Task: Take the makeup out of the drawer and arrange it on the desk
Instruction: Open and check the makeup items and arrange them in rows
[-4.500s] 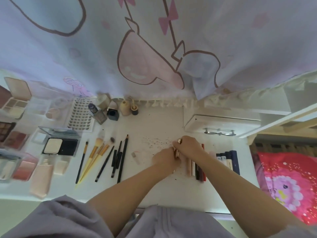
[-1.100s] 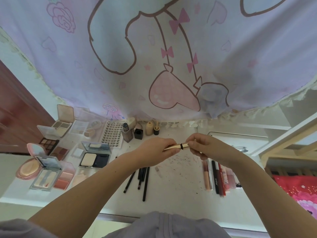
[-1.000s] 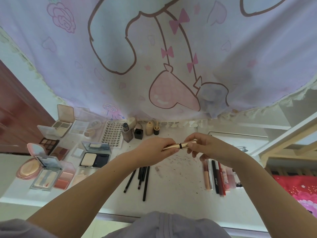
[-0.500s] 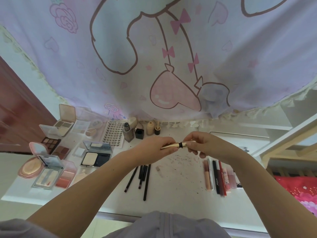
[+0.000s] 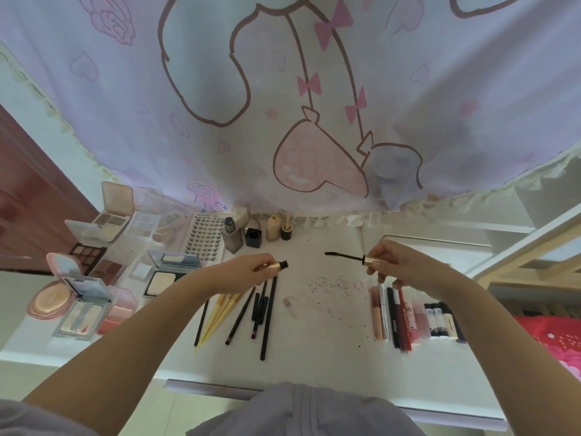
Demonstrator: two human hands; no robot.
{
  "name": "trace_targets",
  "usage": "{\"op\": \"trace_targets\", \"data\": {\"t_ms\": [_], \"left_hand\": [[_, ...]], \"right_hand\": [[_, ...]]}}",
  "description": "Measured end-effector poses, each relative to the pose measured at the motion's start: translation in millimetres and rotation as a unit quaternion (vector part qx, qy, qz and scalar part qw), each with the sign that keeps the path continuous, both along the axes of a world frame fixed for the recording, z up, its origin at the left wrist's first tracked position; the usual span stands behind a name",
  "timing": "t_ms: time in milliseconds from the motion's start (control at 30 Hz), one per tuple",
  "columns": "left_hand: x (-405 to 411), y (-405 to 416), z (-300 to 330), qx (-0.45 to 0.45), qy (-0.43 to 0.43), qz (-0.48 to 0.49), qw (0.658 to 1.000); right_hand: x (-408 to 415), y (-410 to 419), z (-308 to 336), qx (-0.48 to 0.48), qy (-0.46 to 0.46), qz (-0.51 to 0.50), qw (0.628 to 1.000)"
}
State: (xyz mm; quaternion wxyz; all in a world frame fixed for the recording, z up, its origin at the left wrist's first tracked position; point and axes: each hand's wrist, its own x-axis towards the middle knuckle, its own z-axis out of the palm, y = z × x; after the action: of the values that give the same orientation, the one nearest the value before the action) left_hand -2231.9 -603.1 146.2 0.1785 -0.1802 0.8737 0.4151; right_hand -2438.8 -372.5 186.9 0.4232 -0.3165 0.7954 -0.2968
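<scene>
My left hand (image 5: 248, 272) grips a gold mascara tube (image 5: 276, 265) with its black open neck pointing right. My right hand (image 5: 396, 262) pinches the gold cap of the mascara wand (image 5: 344, 255), whose black brush tip points left, clear of the tube. Both are held above the white desk (image 5: 314, 350). Below my left hand lies a row of makeup brushes and pencils (image 5: 248, 313). Below my right hand lies a row of lip glosses and lipsticks (image 5: 405, 316).
Open compacts and palettes (image 5: 88, 287) crowd the desk's left side, with a lash tray (image 5: 204, 234) and small bottles (image 5: 251, 234) at the back. A printed curtain (image 5: 314, 105) hangs over the back edge. A drawer unit (image 5: 440, 247) stands at right, a red cushion (image 5: 553, 344) beyond.
The mascara was closed between both hands; now the wand is pulled out to the right and the tube has moved left, so my hands are apart.
</scene>
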Motion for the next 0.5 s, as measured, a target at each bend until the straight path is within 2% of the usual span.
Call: {"op": "trace_targets", "data": {"t_ms": [100,233,333,400,500], "left_hand": [[-4,19,-18,0.136,-0.007,0.147,0.980],[-26,48,-58,0.136,-0.043,0.227,0.964],[-42,64,-79,0.082,-0.053,0.247,0.964],[-51,72,-89,0.031,-0.061,0.252,0.965],[-59,77,-101,-0.106,-0.115,0.196,0.968]], "right_hand": [[15,-3,-30,0.035,-0.016,-0.009,0.999],[53,-18,-80,0.080,-0.058,-0.096,0.990],[71,-23,-106,0.111,-0.066,-0.148,0.981],[75,-25,-118,0.130,-0.034,-0.143,0.981],[80,-28,-129,0.152,0.037,-0.106,0.982]]}}
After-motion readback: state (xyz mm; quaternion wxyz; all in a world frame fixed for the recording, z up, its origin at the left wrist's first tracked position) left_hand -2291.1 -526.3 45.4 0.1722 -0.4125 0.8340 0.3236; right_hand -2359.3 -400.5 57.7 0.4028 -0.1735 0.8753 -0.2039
